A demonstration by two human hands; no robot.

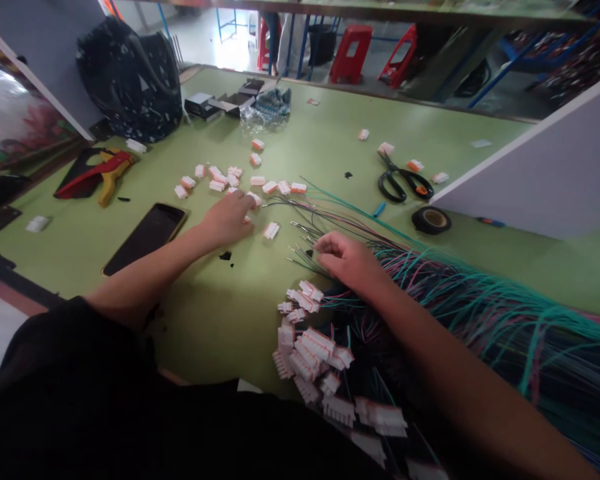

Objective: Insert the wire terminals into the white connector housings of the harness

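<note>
My left hand (231, 217) reaches among small white-and-orange connector housings. Its fingers are apart, with one connector housing (254, 199) at the fingertips and part of another (248, 219) showing between finger and thumb. On the right, my right hand (349, 259) is curled, thumb near the forefinger, over thin dark wires (300, 257) whose metal-tipped ends stick out to its left. Its fingers look closed on some of these wires, though the grip is partly hidden. A single connector housing (271, 231) lies between the hands. Below my right hand is a pile of wired white connectors (313, 347).
A large bundle of green, pink and dark wires (480, 293) spreads rightward. Scissors (397, 183), black tape (431, 219) and a white partition (545, 160) stand right. Left are a phone (147, 237), a red-and-yellow hand tool (107, 172) and a dark bag (130, 80).
</note>
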